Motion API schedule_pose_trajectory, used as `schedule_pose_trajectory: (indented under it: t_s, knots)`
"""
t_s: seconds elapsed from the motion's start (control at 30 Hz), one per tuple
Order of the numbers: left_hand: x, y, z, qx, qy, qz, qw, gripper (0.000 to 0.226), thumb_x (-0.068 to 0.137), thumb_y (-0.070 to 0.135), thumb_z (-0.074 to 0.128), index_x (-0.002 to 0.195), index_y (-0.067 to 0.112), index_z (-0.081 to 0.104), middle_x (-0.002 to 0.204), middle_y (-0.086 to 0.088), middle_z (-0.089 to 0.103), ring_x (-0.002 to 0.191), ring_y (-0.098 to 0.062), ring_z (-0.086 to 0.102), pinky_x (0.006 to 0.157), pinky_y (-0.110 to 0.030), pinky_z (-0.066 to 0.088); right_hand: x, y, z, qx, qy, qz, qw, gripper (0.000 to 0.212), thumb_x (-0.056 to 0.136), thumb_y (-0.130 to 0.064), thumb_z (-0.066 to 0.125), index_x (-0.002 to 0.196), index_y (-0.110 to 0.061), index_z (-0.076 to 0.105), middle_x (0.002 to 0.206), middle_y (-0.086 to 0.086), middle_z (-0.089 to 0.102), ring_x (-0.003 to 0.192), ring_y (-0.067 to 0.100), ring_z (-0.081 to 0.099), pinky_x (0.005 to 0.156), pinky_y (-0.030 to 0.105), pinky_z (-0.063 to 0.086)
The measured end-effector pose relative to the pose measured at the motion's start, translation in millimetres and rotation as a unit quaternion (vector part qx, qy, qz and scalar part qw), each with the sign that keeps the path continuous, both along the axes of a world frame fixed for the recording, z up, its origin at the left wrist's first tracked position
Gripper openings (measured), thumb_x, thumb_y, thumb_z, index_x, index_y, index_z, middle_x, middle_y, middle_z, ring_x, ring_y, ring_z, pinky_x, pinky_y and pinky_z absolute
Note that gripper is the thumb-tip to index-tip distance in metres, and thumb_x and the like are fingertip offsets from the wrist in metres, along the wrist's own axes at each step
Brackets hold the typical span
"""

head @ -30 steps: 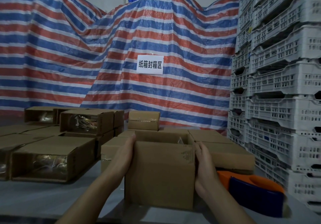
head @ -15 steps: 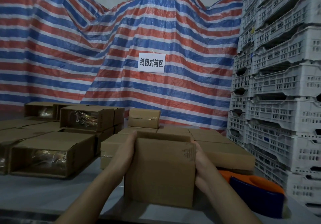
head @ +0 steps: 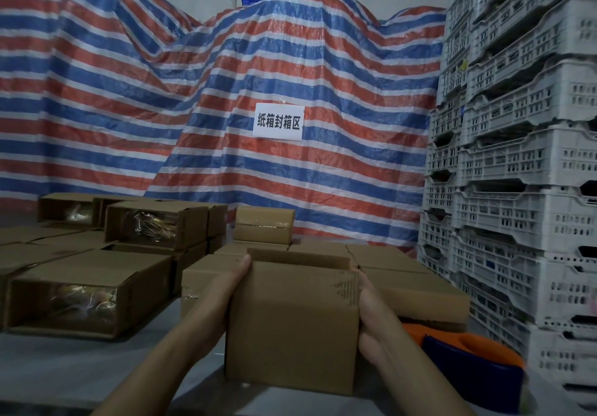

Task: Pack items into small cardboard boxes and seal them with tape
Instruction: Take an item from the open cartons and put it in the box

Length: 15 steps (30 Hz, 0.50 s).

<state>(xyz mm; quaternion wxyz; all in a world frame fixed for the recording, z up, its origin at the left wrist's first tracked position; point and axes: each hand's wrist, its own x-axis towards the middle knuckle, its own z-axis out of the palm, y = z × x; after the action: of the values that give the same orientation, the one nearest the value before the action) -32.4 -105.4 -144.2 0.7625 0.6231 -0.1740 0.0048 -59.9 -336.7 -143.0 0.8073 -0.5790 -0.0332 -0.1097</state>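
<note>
Head view showed both hands on one small cardboard box standing at the near middle of the desk; left hand lay flat along its left wall, right hand cupped its right wall, so each grip was pressed on the box from a side, fingers mostly hidden behind the cardboard. Box top was open, flaps not folded in, inside not visible, so could not tell if an item was in it. Progress, as a judgement: mid-batch. A taped box sat on top of a closed row behind the held box, which looked sealed; on the left, open boxes lay on their sides with wrapped shiny contents showing, so those looked packed but not taped. Left to do for the held box: fold flaps, tape. Tape dispenser, orange and blue, lay just to the right of the right wrist, near the desk's front right, easy reach. Room: bare desk strip in front and to the left of the held box; closed row just behind it, so little space to push it back. Stacked white crates walled the right side close to the desk edge, striped tarp closed off the back. Dispenser sat near the right edge and could get knocked off by the elbow.
</note>
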Motion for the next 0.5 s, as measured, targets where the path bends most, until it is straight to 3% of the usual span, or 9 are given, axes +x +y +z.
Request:
schedule_pose_trajectory:
  t_s: [0.2, 0.33, 0.43, 0.5]
  knots:
    - [0.1, -5.6, 5.2, 0.042, 0.046, 0.069, 0.996, 0.031, 0.091, 0.046, 0.06, 0.112, 0.025, 0.069, 0.106, -0.004, 0.072, 0.102, -0.024, 0.066, 0.086, -0.04, 0.052, 1.5, -1.9, -1.5, 0.007, 0.001, 0.019, 1.0, 0.041, 0.095, -0.011, 0.064, 0.131, -0.029, 0.058, 0.103, 0.018, 0.076, 0.092, 0.031, 0.075, 0.072, 0.041, 0.06]
    - [-0.1, -4.3, 6.1, 0.042, 0.033, 0.071, 0.996, 0.018, 0.096, 0.029, 0.059, 0.103, 0.028, 0.075, 0.108, -0.004, 0.071, 0.102, -0.025, 0.065, 0.084, -0.04, 0.053, 0.2, -0.9, -4.5, 0.022, -0.004, 0.02, 1.0, 0.039, 0.093, -0.009, 0.064, 0.126, -0.031, 0.06, 0.106, 0.02, 0.075, 0.097, 0.034, 0.074, 0.082, 0.046, 0.058]
    - [4.4, -7.5, 5.8, 0.025, 0.032, 0.094, 0.995, 0.02, 0.096, 0.016, 0.059, 0.111, 0.027, 0.066, 0.115, -0.007, 0.066, 0.104, -0.026, 0.063, 0.087, -0.04, 0.052, -0.9, 0.2, -5.9, 0.052, 0.0, 0.011, 0.999, 0.02, 0.099, -0.027, 0.059, 0.115, -0.026, 0.071, 0.106, 0.017, 0.076, 0.097, 0.032, 0.074, 0.091, 0.05, 0.055]
    - [8.3, -9.2, 4.4, 0.016, 0.018, 0.097, 0.995, 0.031, 0.096, 0.009, 0.058, 0.122, 0.026, 0.057, 0.126, -0.005, 0.061, 0.111, -0.022, 0.059, 0.099, -0.042, 0.047, -2.9, 0.0, -7.2, 0.07, -0.004, 0.01, 0.997, 0.028, 0.098, -0.041, 0.056, 0.099, -0.025, 0.079, 0.102, 0.011, 0.078, 0.093, 0.028, 0.076, 0.088, 0.048, 0.053]
